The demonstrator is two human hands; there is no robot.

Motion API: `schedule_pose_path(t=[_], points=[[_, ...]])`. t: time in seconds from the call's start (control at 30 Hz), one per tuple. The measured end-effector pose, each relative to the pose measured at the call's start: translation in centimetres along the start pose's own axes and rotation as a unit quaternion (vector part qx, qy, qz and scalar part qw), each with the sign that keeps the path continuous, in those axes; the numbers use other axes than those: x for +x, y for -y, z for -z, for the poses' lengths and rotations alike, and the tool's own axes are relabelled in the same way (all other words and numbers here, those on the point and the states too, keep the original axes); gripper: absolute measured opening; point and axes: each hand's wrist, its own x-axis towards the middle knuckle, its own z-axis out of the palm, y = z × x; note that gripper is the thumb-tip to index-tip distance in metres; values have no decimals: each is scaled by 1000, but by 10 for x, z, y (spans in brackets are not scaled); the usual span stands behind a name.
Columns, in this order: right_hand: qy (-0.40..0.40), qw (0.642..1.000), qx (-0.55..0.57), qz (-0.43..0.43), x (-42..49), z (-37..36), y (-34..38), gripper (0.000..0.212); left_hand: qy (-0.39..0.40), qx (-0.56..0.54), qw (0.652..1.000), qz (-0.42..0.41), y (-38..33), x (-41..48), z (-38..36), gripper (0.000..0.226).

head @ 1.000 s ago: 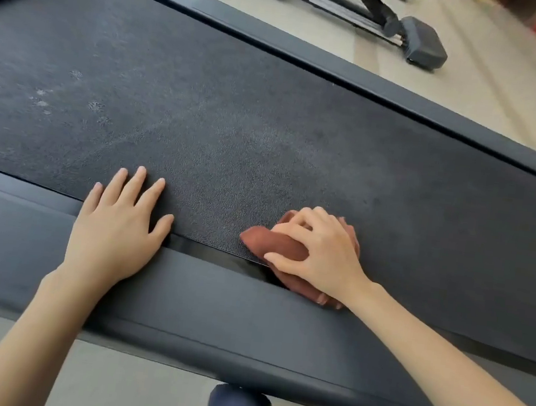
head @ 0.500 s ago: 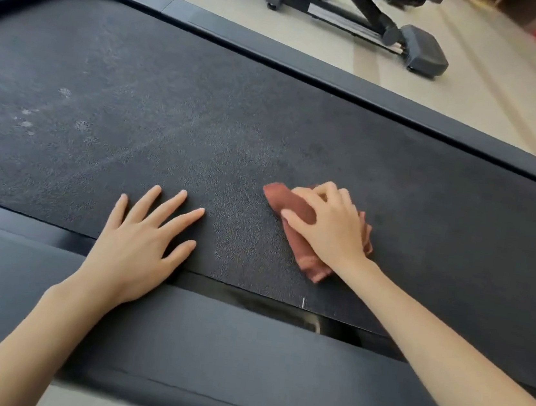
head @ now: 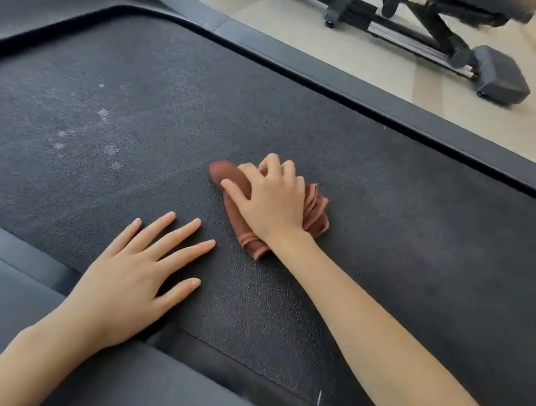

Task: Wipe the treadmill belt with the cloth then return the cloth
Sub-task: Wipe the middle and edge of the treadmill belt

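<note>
Cloth [head: 229,174], rust-brown and bunched, sits in the middle of the belt [head: 393,218] under my right hand [head: 273,200], fingers [head: 271,164] curled round it, while my left hand [head: 128,283] lies flat and released nearby; I judge firm overlapping strokes toward the pale dusty spots [head: 103,113] best.

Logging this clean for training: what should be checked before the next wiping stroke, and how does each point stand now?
1. Grip: the right hand curls round the cloth: ok.
2. Contact: the cloth lies pressed on the belt: ok.
3. Left hand: flat on the belt, apart from the cloth: ok.
4. Dirt: pale marks show on the belt left of the cloth: not ok.
5. Path to those marks: nothing lies between: ok.
6. Spot for returning the cloth: out of view: cannot tell.
</note>
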Motion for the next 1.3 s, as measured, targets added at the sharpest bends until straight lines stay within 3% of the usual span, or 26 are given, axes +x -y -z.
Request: schedule_pose_path(t=[0.07,0.2,0.27,0.4,0.5,0.67,0.77,0.87,0.97,1.07,1.17,1.23,1.3], points=[[-12,995,54,85,-33,11,15,41,0,4,999,39,19,-11,4,65],[-10,974,118,192,-70,26,-25,41,9,-4,992,123,63,-37,16,66],[-15,981,112,160,-42,18,-36,43,5,-10,989,145,74,-43,21,66],[-8,999,34,0,57,-16,-21,46,-5,-2,988,157,72,-44,21,62],[9,1000,6,-16,92,-31,23,48,-14,-5,987,157,70,-43,21,61],[0,976,98,194,18,-7,98,43,-31,20,981,189,87,-49,23,66],[-7,925,191,327,-50,15,78,37,-46,21,974,220,107,-59,30,70],[2,888,203,413,-46,17,44,36,-47,29,969,242,118,-67,31,72],[-6,921,156,356,8,4,46,40,-41,44,968,245,116,-66,30,74],[-4,973,93,211,62,-17,78,44,-44,47,967,246,115,-65,30,75],[1,995,37,93,86,-32,120,46,-44,47,968,243,118,-66,30,75],[-11,994,38,102,73,-29,140,46,-46,41,969,239,120,-67,31,74],[-31,977,81,196,43,-20,143,45,-44,39,971,233,123,-65,32,71]])
